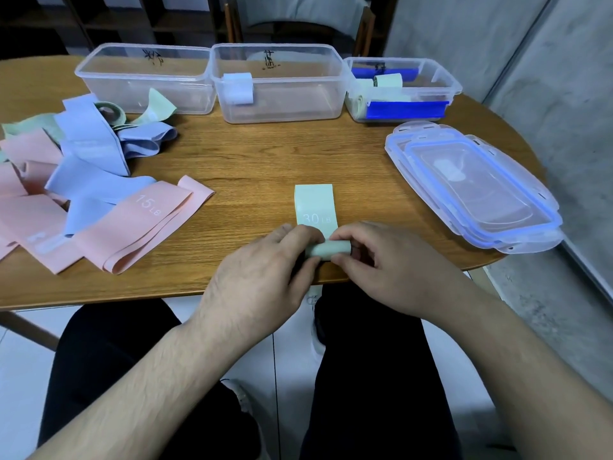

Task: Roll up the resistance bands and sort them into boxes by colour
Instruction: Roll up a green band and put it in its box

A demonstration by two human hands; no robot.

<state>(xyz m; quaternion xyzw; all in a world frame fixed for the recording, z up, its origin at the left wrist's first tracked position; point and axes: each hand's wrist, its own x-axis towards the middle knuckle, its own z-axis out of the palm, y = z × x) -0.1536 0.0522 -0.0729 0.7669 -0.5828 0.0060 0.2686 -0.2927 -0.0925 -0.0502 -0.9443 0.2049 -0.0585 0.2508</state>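
The left hand (265,260) and right hand (381,263) pinch the ends of the half-rolled green band (316,207) at the table's (265,154) near edge; thin, soft and springy, it probably unrolls unless gripped across the roll.

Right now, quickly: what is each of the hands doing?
Left hand: closed on the green band, pinching its rolled end.
Right hand: closed on the same roll.
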